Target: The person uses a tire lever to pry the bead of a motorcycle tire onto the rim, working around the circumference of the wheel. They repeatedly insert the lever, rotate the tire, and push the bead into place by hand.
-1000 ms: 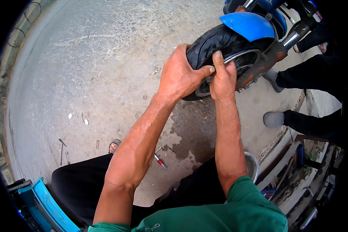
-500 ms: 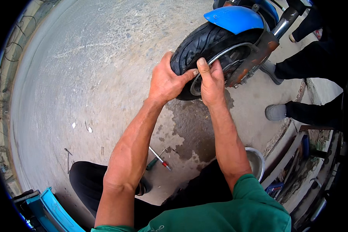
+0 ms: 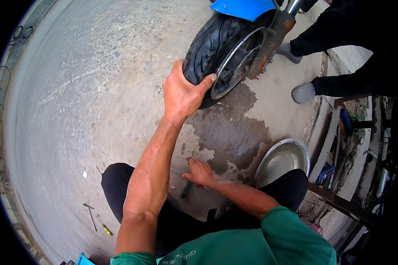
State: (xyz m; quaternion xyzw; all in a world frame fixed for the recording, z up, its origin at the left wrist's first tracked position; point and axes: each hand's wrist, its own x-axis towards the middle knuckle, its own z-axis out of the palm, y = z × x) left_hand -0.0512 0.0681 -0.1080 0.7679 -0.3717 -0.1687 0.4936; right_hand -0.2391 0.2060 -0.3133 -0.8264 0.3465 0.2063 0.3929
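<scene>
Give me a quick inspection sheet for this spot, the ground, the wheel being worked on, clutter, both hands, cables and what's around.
Surface: concrete ground, wet patch under the wheel.
Job's things: black tyre on its wheel, blue mudguard above; green-handled tool on the ground.
Clutter: metal basin; yellow-handled screwdriver; thin metal tools beside it.
Grippers: left hand grips the tyre; right hand is down at the green-handled tool.
Cables: nothing seen.
Surroundings: another person's grey shoes near the wheel; metal rack at right.

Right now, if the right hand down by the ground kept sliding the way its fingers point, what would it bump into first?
The right hand points left along the concrete, at a thin metal tool beside its fingertips; it would probably meet that first. The green-handled screwdriver lies just below.
</scene>
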